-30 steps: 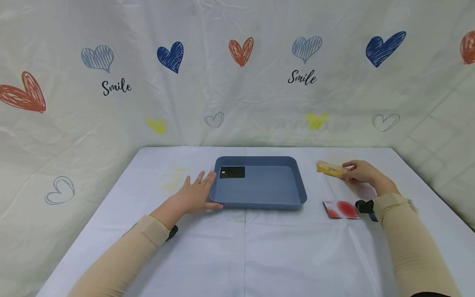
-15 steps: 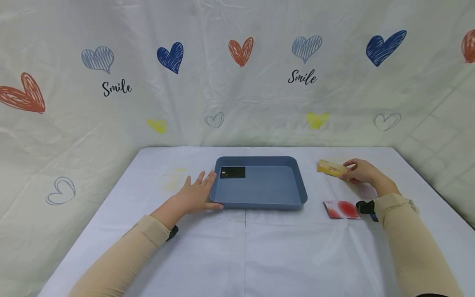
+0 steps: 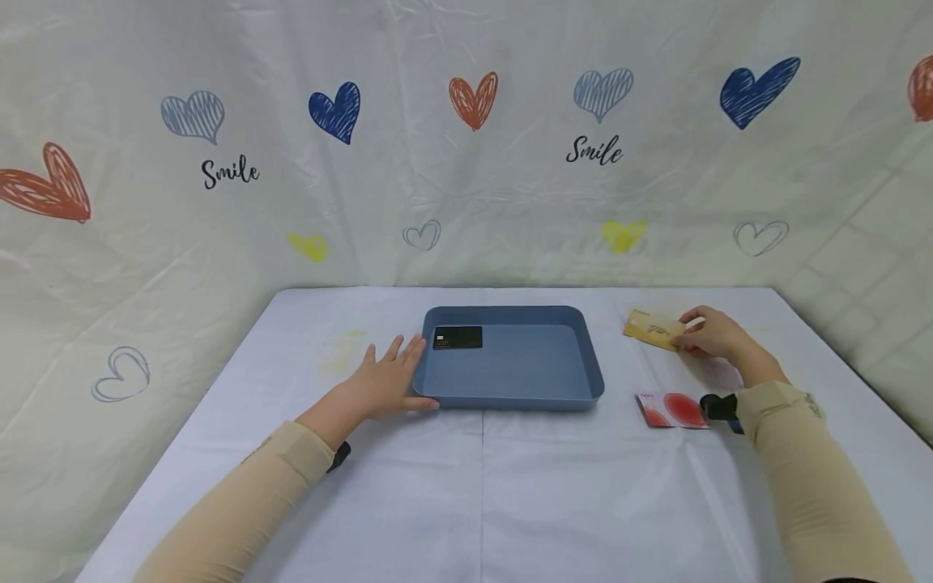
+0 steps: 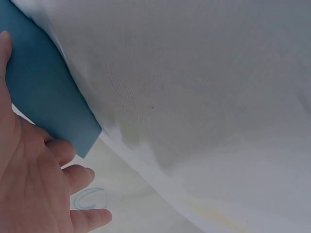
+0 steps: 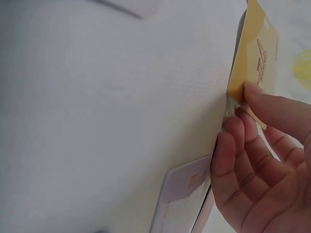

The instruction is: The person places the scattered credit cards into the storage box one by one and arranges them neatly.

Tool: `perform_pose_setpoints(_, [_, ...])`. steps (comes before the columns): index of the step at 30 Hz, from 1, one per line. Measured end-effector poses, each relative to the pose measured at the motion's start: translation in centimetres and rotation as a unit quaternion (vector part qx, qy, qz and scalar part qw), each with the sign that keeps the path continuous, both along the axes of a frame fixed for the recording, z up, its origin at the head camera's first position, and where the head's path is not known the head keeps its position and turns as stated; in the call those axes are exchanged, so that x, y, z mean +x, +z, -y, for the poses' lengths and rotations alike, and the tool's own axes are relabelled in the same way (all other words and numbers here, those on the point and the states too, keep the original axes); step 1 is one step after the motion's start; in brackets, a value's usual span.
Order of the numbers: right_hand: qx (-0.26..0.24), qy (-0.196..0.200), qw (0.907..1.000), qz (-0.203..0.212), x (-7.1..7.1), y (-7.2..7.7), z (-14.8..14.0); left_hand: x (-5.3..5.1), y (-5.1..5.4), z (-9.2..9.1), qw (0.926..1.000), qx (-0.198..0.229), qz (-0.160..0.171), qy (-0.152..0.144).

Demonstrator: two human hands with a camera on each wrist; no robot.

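Note:
My left hand (image 3: 379, 382) lies with spread fingers against the left side of a blue tray (image 3: 510, 402). Its palm and fingers (image 4: 80, 178) also show beside the tray wall (image 4: 48, 92) in the left wrist view. Inside the tray, at its far left, is a black card (image 3: 457, 337) marked VIP. My right hand (image 3: 717, 336) pinches the near right corner of a yellow card (image 3: 651, 328) between thumb and fingers. That card is tilted up, its printed face (image 5: 250, 58) showing in the right wrist view. Below the hand lies a pale card (image 5: 182, 194) with a chip.
A red and white card (image 3: 672, 410) lies on the white-covered table (image 3: 568, 494), to the right of the tray. Next to it, a dark blue card (image 3: 738, 426) is mostly hidden by the right wrist's camera. A white wall sheet with printed hearts stands behind the table.
The yellow card has tilted up further, so more of its face shows. My right hand has risen slightly with it. My left hand and the tray stay practically where they were.

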State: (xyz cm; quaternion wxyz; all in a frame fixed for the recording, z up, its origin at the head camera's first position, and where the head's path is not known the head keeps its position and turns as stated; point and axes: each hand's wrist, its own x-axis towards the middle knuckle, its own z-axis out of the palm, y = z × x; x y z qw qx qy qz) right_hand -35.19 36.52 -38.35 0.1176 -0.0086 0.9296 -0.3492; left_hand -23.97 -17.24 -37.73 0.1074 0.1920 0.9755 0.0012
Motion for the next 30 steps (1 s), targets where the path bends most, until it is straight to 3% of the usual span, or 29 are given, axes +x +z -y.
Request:
perform_pose_setpoints(7, [-0.027,-0.019,0.9992,-0.023,0.5,0.2,0.4,0.1,0.1,0.0,1.0000,0.000,0.004,0.002])
perform_pose_setpoints(13, [-0.113,-0.055,0.9920,-0.014,1.0,0.2,0.4,0.1,0.0,0.0,1.0000,-0.003,0.003,0.001])
perform_pose_setpoints(17, [-0.208,-0.090,0.9740,0.010,1.2,0.4,0.4,0.0,0.0,0.0,1.0000,-0.007,0.001,-0.001])
perform_pose_setpoints(20, [-0.297,-0.118,0.9472,0.030,1.2,0.9,0.6,0.0,-0.1,0.0,1.0000,-0.006,-0.002,-0.002])
perform_pose_setpoints(23, [-0.354,-0.135,0.9241,0.046,1.3,1.5,0.9,-0.1,-0.2,0.0,1.0000,-0.005,-0.002,-0.003])
perform_pose_setpoints(30, [-0.381,-0.135,0.9123,0.067,1.6,2.6,1.6,0.0,-0.1,0.1,1.0000,0.002,0.001,-0.001])
